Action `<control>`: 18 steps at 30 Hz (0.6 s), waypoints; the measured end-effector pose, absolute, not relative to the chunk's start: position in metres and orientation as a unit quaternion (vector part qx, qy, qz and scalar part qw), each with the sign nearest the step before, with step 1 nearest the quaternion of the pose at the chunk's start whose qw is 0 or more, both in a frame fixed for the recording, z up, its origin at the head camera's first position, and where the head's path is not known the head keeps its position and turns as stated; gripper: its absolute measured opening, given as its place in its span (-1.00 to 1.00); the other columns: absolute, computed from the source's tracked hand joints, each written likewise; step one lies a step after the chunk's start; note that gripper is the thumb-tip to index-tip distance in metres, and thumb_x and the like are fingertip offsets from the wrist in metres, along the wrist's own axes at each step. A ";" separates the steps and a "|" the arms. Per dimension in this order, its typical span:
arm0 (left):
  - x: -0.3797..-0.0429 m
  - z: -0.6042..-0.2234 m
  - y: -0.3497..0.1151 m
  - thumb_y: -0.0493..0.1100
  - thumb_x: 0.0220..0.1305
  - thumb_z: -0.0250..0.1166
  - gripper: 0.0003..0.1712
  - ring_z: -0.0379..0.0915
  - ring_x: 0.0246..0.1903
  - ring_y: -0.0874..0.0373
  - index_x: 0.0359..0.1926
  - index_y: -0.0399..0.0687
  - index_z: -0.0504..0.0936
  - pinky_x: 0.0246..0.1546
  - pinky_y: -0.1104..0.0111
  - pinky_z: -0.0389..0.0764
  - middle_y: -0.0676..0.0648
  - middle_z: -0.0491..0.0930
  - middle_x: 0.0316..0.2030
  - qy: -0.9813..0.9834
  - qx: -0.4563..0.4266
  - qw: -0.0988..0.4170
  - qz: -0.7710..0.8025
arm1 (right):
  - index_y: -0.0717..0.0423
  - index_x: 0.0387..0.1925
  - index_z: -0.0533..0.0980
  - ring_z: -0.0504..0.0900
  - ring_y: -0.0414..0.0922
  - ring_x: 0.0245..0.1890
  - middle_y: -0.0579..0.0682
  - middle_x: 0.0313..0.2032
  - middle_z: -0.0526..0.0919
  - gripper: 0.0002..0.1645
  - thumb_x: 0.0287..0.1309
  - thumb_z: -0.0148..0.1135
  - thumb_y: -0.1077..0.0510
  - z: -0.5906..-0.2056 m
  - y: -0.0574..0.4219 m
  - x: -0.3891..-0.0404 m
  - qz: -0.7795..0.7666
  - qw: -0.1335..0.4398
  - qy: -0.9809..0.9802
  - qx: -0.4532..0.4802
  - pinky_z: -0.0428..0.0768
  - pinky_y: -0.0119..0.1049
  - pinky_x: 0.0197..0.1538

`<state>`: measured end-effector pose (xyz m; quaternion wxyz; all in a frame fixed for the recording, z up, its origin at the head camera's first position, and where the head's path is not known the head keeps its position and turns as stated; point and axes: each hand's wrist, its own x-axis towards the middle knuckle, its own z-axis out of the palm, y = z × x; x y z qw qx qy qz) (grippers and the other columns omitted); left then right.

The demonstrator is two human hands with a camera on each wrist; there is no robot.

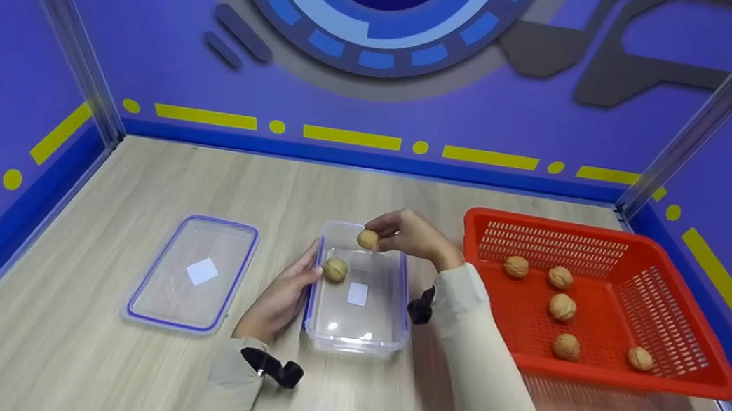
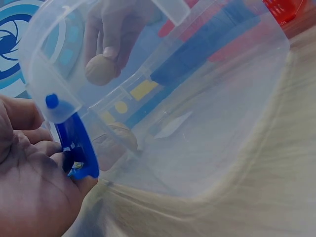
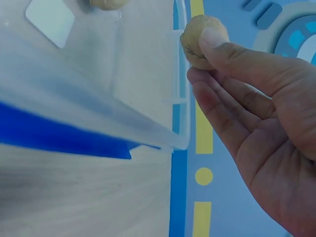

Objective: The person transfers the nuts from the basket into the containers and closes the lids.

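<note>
A clear plastic food container with blue clips stands lidless on the table. At its left wall, my left hand grips the side, thumb at the rim and fingers along the outside by the blue clip. My right hand pinches a walnut between thumb and fingertips, over the far end of the container. Another walnut lies inside, near the left wall. A small white label shows on the container's bottom.
The container's clear lid with a blue seal lies flat at the left, a white label on it. On the right stands a red plastic basket holding several walnuts. Blue printed panels enclose the table's back and sides.
</note>
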<state>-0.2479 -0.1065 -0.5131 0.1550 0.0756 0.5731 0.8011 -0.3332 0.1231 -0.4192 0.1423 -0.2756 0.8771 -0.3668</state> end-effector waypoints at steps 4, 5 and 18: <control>-0.248 -0.513 -0.106 -0.28 0.44 -0.11 -0.27 -0.62 0.50 -0.04 0.52 -0.05 -0.20 0.50 0.13 -0.47 -0.13 -0.43 0.52 0.573 0.080 0.153 0.801 | 0.23 0.04 0.59 0.68 0.01 -0.05 0.15 -0.05 0.71 -0.55 0.03 0.35 0.35 -0.421 0.117 -0.333 -0.362 0.146 0.880 -0.270 0.68 -0.21 0.02; -0.248 -0.513 -0.106 -0.28 0.44 -0.11 -0.27 -0.62 0.50 -0.04 0.52 -0.05 -0.20 0.50 0.13 -0.47 -0.13 -0.43 0.52 0.573 0.080 0.152 0.801 | 0.22 0.04 0.59 0.68 0.00 -0.06 0.14 -0.06 0.71 -0.54 0.03 0.35 0.35 -0.422 0.115 -0.333 -0.361 0.147 0.881 -0.267 0.68 -0.22 0.03; -0.248 -0.513 -0.107 -0.30 0.43 -0.11 -0.28 -0.62 0.50 -0.03 0.52 -0.04 -0.17 0.50 0.13 -0.48 -0.11 -0.42 0.52 0.580 0.071 0.152 0.798 | 0.24 -0.04 0.64 0.71 -0.02 -0.13 0.14 -0.12 0.73 -0.58 -0.03 0.38 0.39 -0.429 0.096 -0.331 -0.326 0.137 0.900 -0.253 0.69 -0.24 -0.03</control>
